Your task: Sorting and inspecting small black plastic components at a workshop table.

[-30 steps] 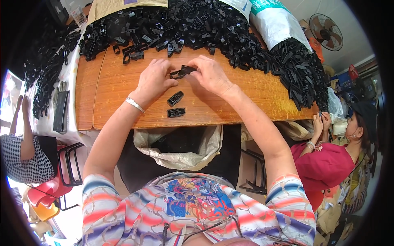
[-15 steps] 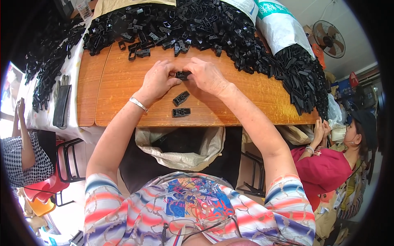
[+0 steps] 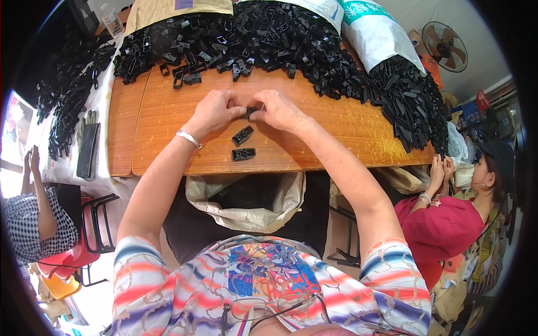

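Observation:
My left hand (image 3: 217,112) and my right hand (image 3: 276,109) meet above the middle of the wooden table (image 3: 185,147). Between their fingertips they pinch a small black plastic part (image 3: 250,112), mostly covered by the fingers. Just below it on the tabletop lie two similar black plastic pieces, one tilted (image 3: 242,135) and one nearly level (image 3: 243,154). Beyond my hands spreads a big heap of loose black plastic parts (image 3: 196,47).
An open woven sack (image 3: 246,218) sits at my lap under the table edge. Full sacks (image 3: 372,39) spill black parts along the back and right. A black case (image 3: 87,151) lies on the left cloth. A co-worker in red (image 3: 443,224) sits right; another person (image 3: 42,224) sits left.
Both hands have come slightly nearer to me with the black part, which shows less between the fingers. The whole view has shifted a little. The two pieces on the table stay put.

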{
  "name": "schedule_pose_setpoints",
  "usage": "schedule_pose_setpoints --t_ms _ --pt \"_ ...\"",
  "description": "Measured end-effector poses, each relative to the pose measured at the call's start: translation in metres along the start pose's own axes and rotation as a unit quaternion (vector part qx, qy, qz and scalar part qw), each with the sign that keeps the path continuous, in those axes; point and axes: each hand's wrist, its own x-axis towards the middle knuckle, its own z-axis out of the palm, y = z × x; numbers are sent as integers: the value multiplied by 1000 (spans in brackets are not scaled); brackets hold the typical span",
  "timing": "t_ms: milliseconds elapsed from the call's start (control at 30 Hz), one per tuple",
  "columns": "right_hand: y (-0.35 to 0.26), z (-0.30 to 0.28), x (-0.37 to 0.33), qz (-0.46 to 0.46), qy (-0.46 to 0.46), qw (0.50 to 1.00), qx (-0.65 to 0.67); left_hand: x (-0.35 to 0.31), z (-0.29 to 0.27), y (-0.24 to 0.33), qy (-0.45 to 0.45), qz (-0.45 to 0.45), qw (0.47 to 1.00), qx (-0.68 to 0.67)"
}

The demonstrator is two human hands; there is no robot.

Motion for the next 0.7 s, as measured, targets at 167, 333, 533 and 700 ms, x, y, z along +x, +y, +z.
schedule_pose_setpoints --t_ms 167,333,533,700 --pt "7 -27 -12 3 -69 997 25 7 -13 -16 57 92 993 -54" --pt "60 -50 13 88 197 966 -144 42 -17 -18 181 244 925 228" --pt "64 -39 48 195 222 926 -235 62 -12 -21 190 278 898 282" --pt "80 -33 34 137 256 927 -237 45 -3 -8 128 258 925 247"
